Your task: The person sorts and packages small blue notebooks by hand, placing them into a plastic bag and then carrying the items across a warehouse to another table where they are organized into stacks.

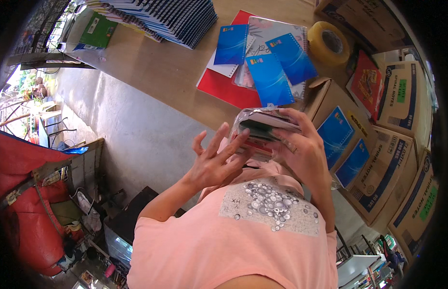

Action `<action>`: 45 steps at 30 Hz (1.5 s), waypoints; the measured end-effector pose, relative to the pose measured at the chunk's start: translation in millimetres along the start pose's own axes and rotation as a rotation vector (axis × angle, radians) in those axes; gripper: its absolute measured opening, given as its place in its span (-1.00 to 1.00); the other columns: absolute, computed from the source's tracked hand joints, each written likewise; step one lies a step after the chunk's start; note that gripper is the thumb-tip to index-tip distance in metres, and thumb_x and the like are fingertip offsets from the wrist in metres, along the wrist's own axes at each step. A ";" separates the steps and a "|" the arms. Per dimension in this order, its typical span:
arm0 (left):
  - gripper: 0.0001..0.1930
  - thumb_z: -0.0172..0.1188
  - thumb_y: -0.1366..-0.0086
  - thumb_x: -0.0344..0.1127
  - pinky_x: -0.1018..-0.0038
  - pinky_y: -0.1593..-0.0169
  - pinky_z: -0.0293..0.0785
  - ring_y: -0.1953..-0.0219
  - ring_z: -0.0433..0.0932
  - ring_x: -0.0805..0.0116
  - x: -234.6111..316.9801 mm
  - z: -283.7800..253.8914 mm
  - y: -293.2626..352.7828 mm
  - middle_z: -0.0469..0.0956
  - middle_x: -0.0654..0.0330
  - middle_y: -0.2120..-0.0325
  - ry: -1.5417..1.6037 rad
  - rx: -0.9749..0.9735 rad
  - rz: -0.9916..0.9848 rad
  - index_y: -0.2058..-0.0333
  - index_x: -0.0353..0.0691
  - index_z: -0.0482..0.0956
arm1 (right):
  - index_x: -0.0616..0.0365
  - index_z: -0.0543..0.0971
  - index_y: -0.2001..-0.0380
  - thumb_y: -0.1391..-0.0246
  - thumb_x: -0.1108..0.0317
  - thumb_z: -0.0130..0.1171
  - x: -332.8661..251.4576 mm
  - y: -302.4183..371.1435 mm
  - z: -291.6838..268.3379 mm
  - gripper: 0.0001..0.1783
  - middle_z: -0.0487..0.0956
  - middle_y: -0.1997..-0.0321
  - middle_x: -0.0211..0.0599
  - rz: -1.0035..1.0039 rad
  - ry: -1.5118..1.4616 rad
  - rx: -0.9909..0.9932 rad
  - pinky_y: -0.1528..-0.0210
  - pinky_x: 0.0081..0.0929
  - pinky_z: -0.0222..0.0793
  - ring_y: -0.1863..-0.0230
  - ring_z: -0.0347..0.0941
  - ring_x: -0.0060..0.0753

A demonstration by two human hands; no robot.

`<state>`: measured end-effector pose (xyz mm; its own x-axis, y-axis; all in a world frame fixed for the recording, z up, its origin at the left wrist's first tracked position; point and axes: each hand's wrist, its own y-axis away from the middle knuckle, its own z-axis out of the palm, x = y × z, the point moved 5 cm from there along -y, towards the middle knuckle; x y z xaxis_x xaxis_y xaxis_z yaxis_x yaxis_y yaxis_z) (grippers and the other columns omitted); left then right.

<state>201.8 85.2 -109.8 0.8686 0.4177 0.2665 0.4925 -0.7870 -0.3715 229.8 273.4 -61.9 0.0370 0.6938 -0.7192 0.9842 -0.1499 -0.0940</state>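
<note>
In front of my chest, my right hand [303,137] grips a small stack in clear plastic wrap [255,126]. Pale, dark green and red layers show in it; what kind of items they are I cannot tell. My left hand [217,159] is at the stack's left side with its fingers spread, index fingertip against the wrap. Its thumb is hidden. Beyond the stack on the table [171,72], blue spiral-hole covers [272,79] lie loosely over a floral-covered spiral notebook [301,41] and a red sheet or folder [214,91].
A tall pile of spiral notebooks [171,19] stands at the far left of the table, with a green pack [98,30] beside it. A yellowish tape roll [329,42] sits far right. Cardboard boxes [378,168] crowd the right side. Red covered furniture [36,226] is at left.
</note>
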 end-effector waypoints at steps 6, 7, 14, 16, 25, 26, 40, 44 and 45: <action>-0.81 0.20 -0.05 -0.23 -0.01 -0.25 -0.37 -0.35 -0.08 -0.01 -0.4 0.5 -4.4 0.27 0.27 -0.22 -0.051 -0.042 0.066 0.31 0.23 0.62 | 0.30 0.63 0.41 0.25 0.57 0.29 2.5 -2.3 5.4 -0.80 0.46 -0.01 -0.14 -0.008 0.021 0.043 0.03 -0.30 0.42 0.03 0.45 -0.08; -0.77 0.19 -0.08 -0.17 -0.02 -0.24 -0.35 -0.35 -0.05 0.07 -0.2 0.1 -7.5 0.29 0.28 -0.20 -0.022 -0.071 0.035 0.23 0.24 0.58 | 0.29 0.63 0.41 0.25 0.57 0.29 4.5 -1.6 4.2 -0.79 0.46 -0.01 -0.14 0.019 0.001 0.049 0.03 -0.31 0.41 0.01 0.45 -0.09; -0.27 0.34 0.11 -0.07 -0.08 -0.18 -0.18 -0.20 0.14 0.09 1.7 -3.6 -31.1 0.35 0.15 0.00 0.080 -0.181 -0.152 -0.12 -0.01 0.38 | 0.20 0.62 0.30 0.09 0.45 0.24 22.7 -27.4 -70.1 -0.80 0.44 -0.04 -0.06 -0.104 -0.001 0.156 0.01 -0.34 0.39 -0.06 0.40 -0.10; -0.25 0.35 0.13 -0.07 -0.06 -0.18 -0.15 -0.19 0.14 0.09 6.0 2.7 -45.1 0.34 0.14 0.00 0.043 -0.176 -0.106 -0.13 -0.01 0.38 | 0.15 0.59 0.22 0.00 0.37 0.20 92.7 -54.2 -139.1 -0.77 0.43 -0.06 -0.04 0.244 0.008 0.465 0.01 -0.31 0.37 -0.11 0.36 -0.04; -0.34 0.31 0.13 -0.20 0.08 -0.15 0.06 -0.17 0.16 0.13 9.8 7.8 -45.7 0.30 0.18 0.01 0.032 -0.084 -0.032 -0.08 0.00 0.46 | 0.00 0.12 -0.29 0.01 0.13 0.16 354.7 -69.9 -172.4 -0.20 0.33 -0.20 -0.03 0.641 0.520 0.146 -0.19 -0.15 0.17 -0.24 0.21 0.02; -0.34 0.31 0.13 -0.20 0.08 -0.15 0.06 -0.17 0.16 0.13 8.4 8.4 -44.6 0.30 0.18 0.01 0.020 -0.090 -0.054 -0.08 0.00 0.46 | 0.00 0.12 -0.29 0.01 0.13 0.16 360.5 -69.0 -168.8 -0.20 0.33 -0.20 -0.03 0.626 0.510 0.128 -0.19 -0.15 0.17 -0.24 0.21 0.02; -0.45 0.21 -0.03 -0.22 0.04 -0.22 -0.04 -0.29 0.11 0.23 9.8 7.9 -43.7 0.23 0.22 -0.18 0.043 -0.133 0.005 -0.08 0.05 0.41 | -0.01 0.14 -0.28 0.05 0.26 0.18 358.2 -96.8 -172.3 -0.20 0.36 -0.14 -0.08 0.636 0.711 -0.239 -0.10 -0.11 0.28 -0.19 0.27 -0.06; -0.44 0.27 0.08 -0.25 0.04 -0.20 0.02 -0.26 0.14 0.15 9.8 5.9 -41.8 0.28 0.17 -0.15 0.043 -0.056 0.031 0.00 0.00 0.49 | 0.00 0.17 -0.25 0.10 0.30 0.18 399.0 -80.0 -190.3 -0.22 0.38 -0.13 -0.05 0.425 0.828 -0.002 -0.07 -0.09 0.32 -0.15 0.30 0.02; -0.43 0.28 0.09 -0.24 0.03 -0.20 0.01 -0.27 0.14 0.15 10.5 7.3 -44.2 0.28 0.17 -0.15 0.050 -0.049 0.040 -0.01 0.00 0.49 | 0.00 0.17 -0.25 0.11 0.33 0.18 405.3 -75.6 -192.6 -0.21 0.35 -0.15 -0.01 0.376 0.795 0.048 -0.08 -0.07 0.32 -0.14 0.31 0.05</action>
<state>189.6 127.7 -97.1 0.8832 0.3630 0.2968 0.4529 -0.8246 -0.3389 203.7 701.7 -213.6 0.4845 0.8746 -0.0181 0.8748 -0.4843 0.0108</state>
